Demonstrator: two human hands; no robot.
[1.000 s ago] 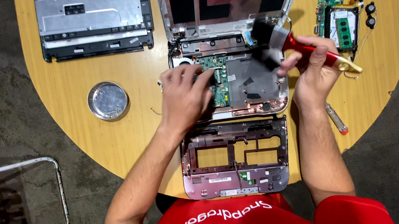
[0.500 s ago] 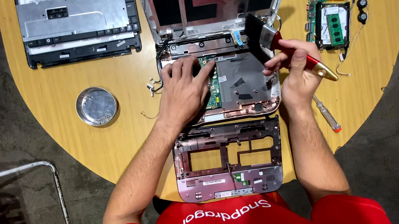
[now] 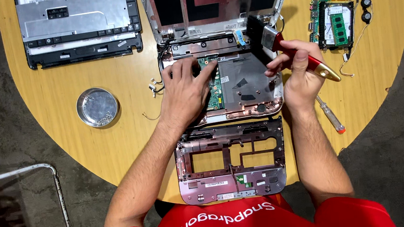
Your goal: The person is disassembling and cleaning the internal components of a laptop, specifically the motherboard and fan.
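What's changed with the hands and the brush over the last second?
The right hand has drawn the red-handled brush slightly back from the open laptop base, bristles now near its hinge. The left hand still presses flat on the circuit board. The screwdriver and metal dish lie unmoved.

left hand (image 3: 185,93) flat on opened laptop base (image 3: 238,83), right hand (image 3: 299,77) gripping red-handled brush (image 3: 284,46), round wooden table (image 3: 115,136)

Left hand (image 3: 185,93) covers part of the laptop base (image 3: 243,82), incl. its green board. Lid panel (image 3: 216,3) and keyboard (image 3: 80,26) cut off at top edge. Bits in the metal dish (image 3: 96,107) too small to ID.
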